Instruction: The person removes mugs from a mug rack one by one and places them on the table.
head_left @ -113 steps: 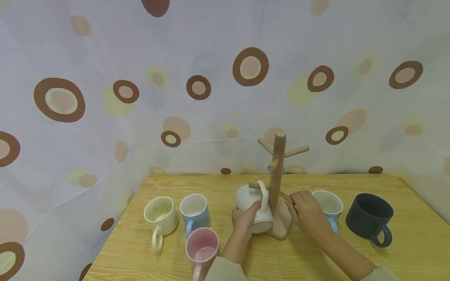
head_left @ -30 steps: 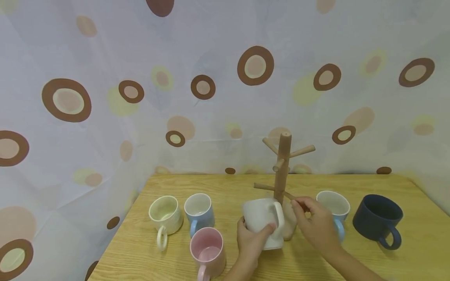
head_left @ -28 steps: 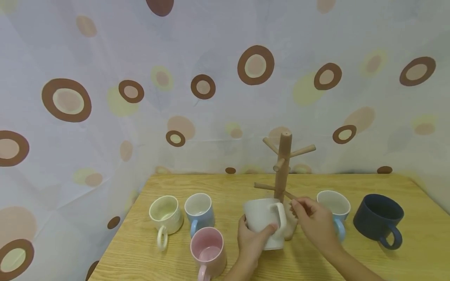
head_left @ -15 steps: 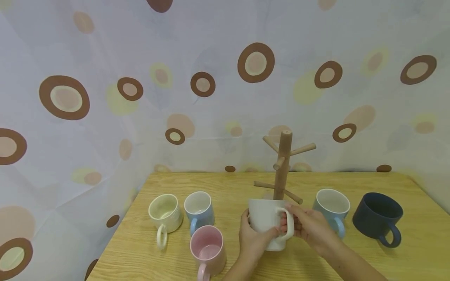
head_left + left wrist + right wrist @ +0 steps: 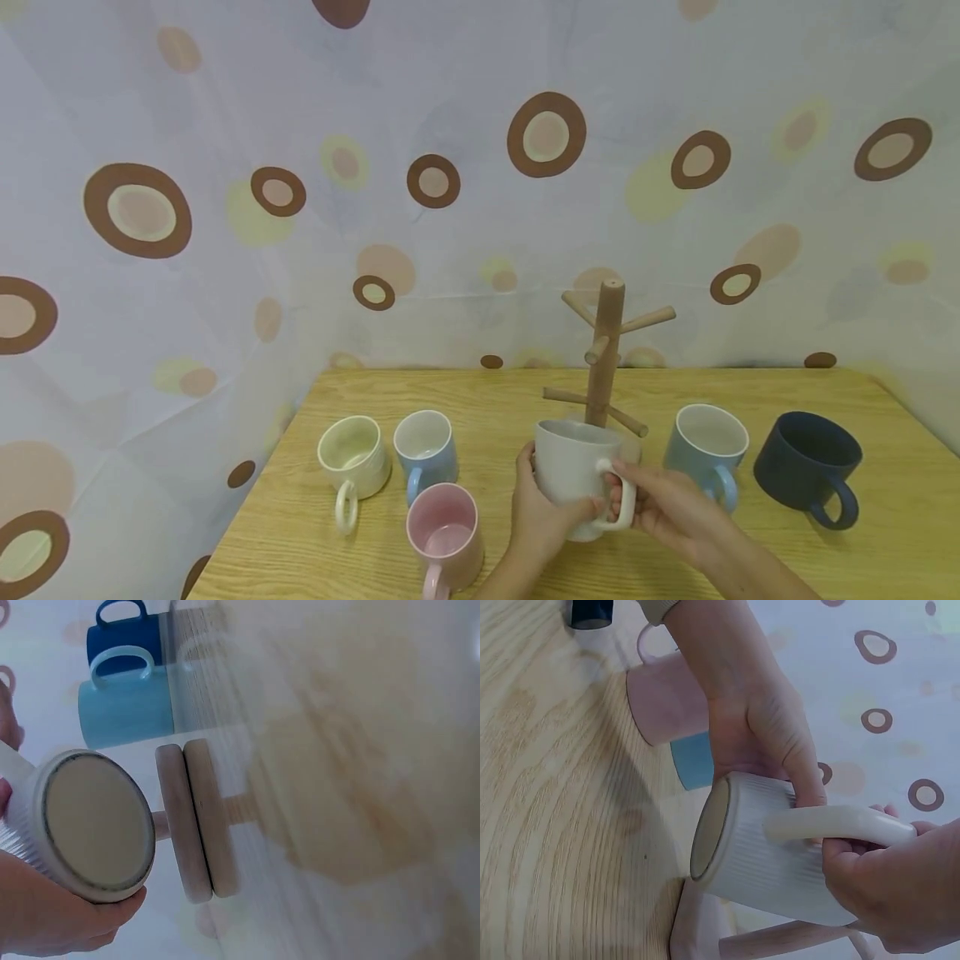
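Observation:
A white ribbed mug (image 5: pixel 568 467) is held up off the table in front of the wooden mug tree (image 5: pixel 603 358). My left hand (image 5: pixel 542 512) wraps around its body from the left, thumb across the front. Fingers of my right hand (image 5: pixel 678 512) grip the mug's handle (image 5: pixel 840 823) on the right side. In the left wrist view the pale underside of the mug (image 5: pixel 99 821) faces the camera, clear of the table. The mug hides the lower post and most of the rack's base. All visible pegs of the tree are bare.
Left of my hands stand a cream mug (image 5: pixel 356 462), a blue mug (image 5: pixel 431 462) and a pink mug (image 5: pixel 450 542). To the right are a light blue mug (image 5: pixel 701 458) and a navy mug (image 5: pixel 802 471). A patterned cloth (image 5: pixel 450 83) hangs behind the table.
The white mug has come off the lower left peg and moved forward, turning more upright. My right hand has let go of the lower right peg and taken the mug's handle.

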